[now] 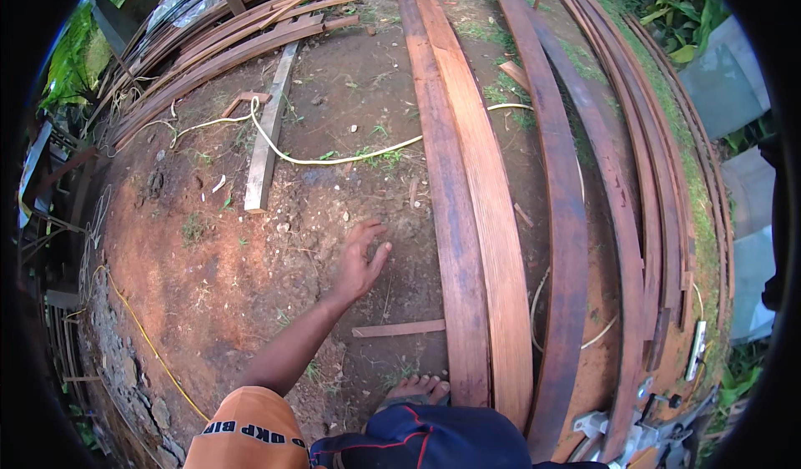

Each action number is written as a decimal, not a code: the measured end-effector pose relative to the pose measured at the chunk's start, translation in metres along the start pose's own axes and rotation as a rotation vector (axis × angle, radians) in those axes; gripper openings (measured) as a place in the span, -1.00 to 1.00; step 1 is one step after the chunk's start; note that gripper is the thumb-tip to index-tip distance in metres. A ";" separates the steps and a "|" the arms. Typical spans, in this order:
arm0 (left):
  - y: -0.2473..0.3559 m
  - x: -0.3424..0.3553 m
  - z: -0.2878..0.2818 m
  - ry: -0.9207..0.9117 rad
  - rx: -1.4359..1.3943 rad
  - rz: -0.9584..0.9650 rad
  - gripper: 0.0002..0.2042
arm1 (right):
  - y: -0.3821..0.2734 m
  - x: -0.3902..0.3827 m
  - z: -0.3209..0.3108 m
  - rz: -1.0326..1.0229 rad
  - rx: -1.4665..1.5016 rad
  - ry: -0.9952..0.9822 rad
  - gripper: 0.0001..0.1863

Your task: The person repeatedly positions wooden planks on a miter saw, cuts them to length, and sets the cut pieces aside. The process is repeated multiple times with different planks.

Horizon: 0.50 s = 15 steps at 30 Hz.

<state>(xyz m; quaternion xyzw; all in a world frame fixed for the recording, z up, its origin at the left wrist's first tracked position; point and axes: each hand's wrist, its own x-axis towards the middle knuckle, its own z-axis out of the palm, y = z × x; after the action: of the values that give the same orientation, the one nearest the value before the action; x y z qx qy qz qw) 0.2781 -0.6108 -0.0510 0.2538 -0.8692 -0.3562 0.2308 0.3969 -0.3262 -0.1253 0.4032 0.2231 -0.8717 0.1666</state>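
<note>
My left hand [364, 260] reaches out over the bare soil, thumb and fingers apart, with nothing in it. To its right lie two long planks side by side: a dark reddish-brown plank [455, 244] and a lighter, freshly coloured plank [484, 177]. The hand does not touch either one. A short thin wood strip [399, 329] lies on the ground below the hand, its right end at the dark plank. My right hand is not in view.
More long dark boards [555, 194] run lengthwise on the right. A pale cable [334, 160] crosses the ground and passes under the planks. A grey timber [271, 135] and stacked boards [242, 47] lie at upper left. A metal machine [638, 427] stands at lower right; my bare foot [417, 390] is below.
</note>
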 end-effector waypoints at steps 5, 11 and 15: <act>-0.021 0.077 0.019 -0.087 0.311 0.192 -0.64 | -0.005 0.004 -0.005 -0.009 -0.029 -0.032 -0.67; -0.038 0.126 0.085 -0.254 0.528 0.142 -0.76 | -0.008 0.007 -0.008 -0.024 -0.054 -0.054 -0.68; -0.038 0.131 0.107 -0.117 0.556 0.122 -0.73 | -0.008 0.009 -0.006 -0.035 -0.048 -0.059 -0.69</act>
<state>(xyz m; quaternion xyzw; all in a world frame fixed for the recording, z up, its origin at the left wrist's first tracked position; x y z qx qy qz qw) 0.1263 -0.6597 -0.1188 0.2337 -0.9589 -0.1040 0.1229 0.3913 -0.3168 -0.1342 0.3693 0.2458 -0.8804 0.1677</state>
